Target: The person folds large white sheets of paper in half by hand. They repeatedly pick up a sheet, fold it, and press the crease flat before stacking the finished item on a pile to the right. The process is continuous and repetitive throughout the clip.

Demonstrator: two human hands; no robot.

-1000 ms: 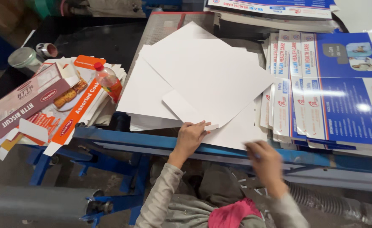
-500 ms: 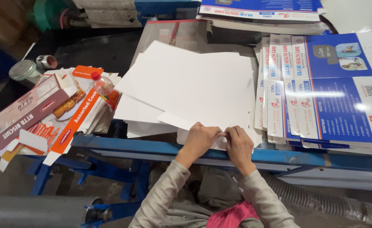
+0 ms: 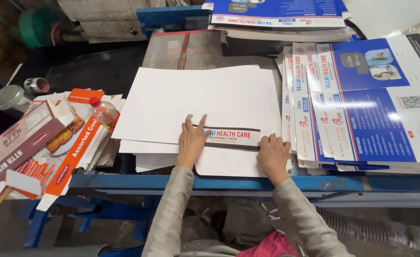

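Two hands lie flat, fingers spread, on the white sheet stack (image 3: 205, 102) at the bench's near edge: left hand (image 3: 191, 139) and right hand (image 3: 273, 153) at either end of a printed strip (image 3: 231, 137) running left-to-right between them.

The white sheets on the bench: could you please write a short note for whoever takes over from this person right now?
Left hand: flat, fingers spread, pressing the folded flap of the top sheet.
Right hand: flat on the flap's right end.
Things: white sheets stacked on the blue bench; printed blue sheets fanned to the right; flattened cartons and a small bottle to the left.
Done: near edge of the top sheet is folded over, printed side up.
Left: the sheets beneath lie unfolded.
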